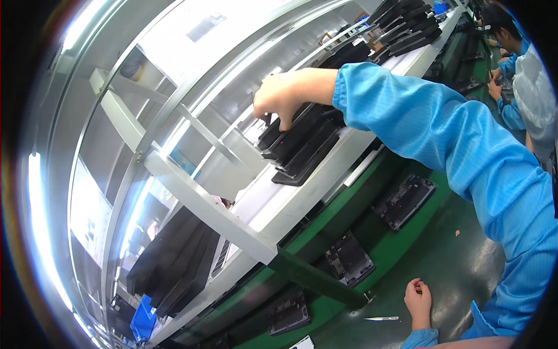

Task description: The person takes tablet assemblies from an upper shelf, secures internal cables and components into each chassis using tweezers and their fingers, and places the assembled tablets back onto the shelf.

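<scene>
My right arm in a blue sleeve reaches up across the view to a stack of flat black trays [308,142] on a white shelf. My right hand [283,96] is closed on the near end of a black tray [269,137] at the top of the stack, its thumb low and the other fingertips partly hidden. Low in the view, my left hand [418,299] rests over the dark green worktop [447,273], with curled fingers and nothing visible in them. To its left lies a pair of tweezers [381,318], apart from the hand.
Several opened black device housings [350,259] lie along the green strip [325,279] below the shelf [325,192]. A metal frame post [209,206] crosses the shelf. More black trays [174,262] and a blue bin [143,320] stand left. Another person [526,87] works at far right.
</scene>
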The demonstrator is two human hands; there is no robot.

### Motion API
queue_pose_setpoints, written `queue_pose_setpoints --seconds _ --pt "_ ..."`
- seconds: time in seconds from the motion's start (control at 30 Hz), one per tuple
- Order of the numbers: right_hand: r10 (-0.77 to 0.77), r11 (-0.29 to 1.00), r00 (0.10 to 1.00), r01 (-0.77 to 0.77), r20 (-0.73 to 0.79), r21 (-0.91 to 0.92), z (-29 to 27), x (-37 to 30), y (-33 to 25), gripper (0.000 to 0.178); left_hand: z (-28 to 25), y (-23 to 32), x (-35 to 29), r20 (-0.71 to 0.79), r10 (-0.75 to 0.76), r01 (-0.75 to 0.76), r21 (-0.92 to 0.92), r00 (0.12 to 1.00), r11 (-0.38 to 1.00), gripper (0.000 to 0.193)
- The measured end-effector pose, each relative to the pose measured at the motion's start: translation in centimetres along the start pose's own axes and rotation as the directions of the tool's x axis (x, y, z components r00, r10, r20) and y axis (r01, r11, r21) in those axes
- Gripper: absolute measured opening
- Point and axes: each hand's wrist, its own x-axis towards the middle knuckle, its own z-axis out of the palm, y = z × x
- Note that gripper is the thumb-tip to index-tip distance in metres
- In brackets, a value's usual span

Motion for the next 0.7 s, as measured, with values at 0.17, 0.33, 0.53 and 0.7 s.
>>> queue_pose_setpoints --seconds 0.17,0.33,0.53,0.7 --pt "-0.052 0.957 0.94 -0.05 -0.338 -0.285 0.3 -0.6 -0.3 0.033 0.3 0.4 0.0 0.008 -0.022 0.022 -0.02 1.0 1.0 0.021" --pt "0.027 0.946 0.859 -0.187 -0.512 -0.263 2.6 0.8 0.1 0.038 0.7 0.4 0.1 0.01 -0.033 0.033 -0.03 0.999 0.999 0.021" --pt "0.113 0.945 0.93 -0.209 -0.349 -0.251 4.1 -1.1 1.2 0.029 1.6 0.7 -0.7 0.072 -0.059 0.062 -0.034 0.996 0.997 0.02" --pt "0.148 0.977 0.707 -0.212 -0.691 -0.007 0.3 -4.4 -1.9 0.04 1.5 -0.4 0.4 -0.022 -0.053 0.048 -0.165 0.998 0.985 0.021"
